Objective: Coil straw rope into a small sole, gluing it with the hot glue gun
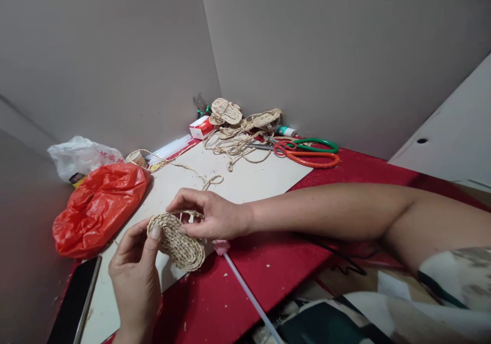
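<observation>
My left hand (138, 267) is closed on one end of an oval woven straw sole (178, 244), its thumb pressed on the upper face. The sole is tilted above the table's front part, with coiled rows of braided cord showing. At its upper edge my right hand (217, 215) is closed, pinching a straw cord (188, 213) that runs along the rim. Part of the cord is hidden by the fingers. Just below my right wrist sits a small pink piece (221, 247) with a long translucent stick (249, 294) reaching toward my lap; its kind is unclear.
White board (284, 173) covers part of the red table (276, 272). Large scissors (314, 152), straw cord (238, 144) and woven pieces (226, 111) lie at the back. A red plastic bag (99, 206) and a phone (74, 300) are at left. Translucent sticks (171, 148) lie near the wall.
</observation>
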The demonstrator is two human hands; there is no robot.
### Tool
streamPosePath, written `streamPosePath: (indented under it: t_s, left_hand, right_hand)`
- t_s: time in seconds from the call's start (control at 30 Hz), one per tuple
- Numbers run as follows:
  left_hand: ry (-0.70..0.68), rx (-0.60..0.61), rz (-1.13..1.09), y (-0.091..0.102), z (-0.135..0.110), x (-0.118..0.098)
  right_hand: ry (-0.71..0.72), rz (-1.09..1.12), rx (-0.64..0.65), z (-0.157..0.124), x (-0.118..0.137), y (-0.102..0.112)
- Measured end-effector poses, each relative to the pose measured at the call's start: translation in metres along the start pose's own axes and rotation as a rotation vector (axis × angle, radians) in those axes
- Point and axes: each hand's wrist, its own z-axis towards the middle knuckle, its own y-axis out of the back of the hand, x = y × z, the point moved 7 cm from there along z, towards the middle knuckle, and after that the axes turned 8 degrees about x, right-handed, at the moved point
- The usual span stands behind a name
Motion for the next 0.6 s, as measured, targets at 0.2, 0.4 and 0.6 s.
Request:
streamPosePath:
  t_s: [0.2,0.4,0.6]
  left_hand:
    - [0.111,0.148,-0.107,-0.0089,0.0040,0.0071]
    - [0.111,0.107,-0.050,-0.0030,0.0016,0.0083]
    - [0.031,0.092,-0.018,-0.0040,0.0048,-0.0009]
  right_hand:
    - [0.042,-0.004,0.051,-0.0010,0.0023,-0.0047]
    - [-0.009,0.025,0.062,-0.0024,-0.0011,-0.0082]
    - [0.001,0.045,0.033,0.0000,0.0030,-0.0018]
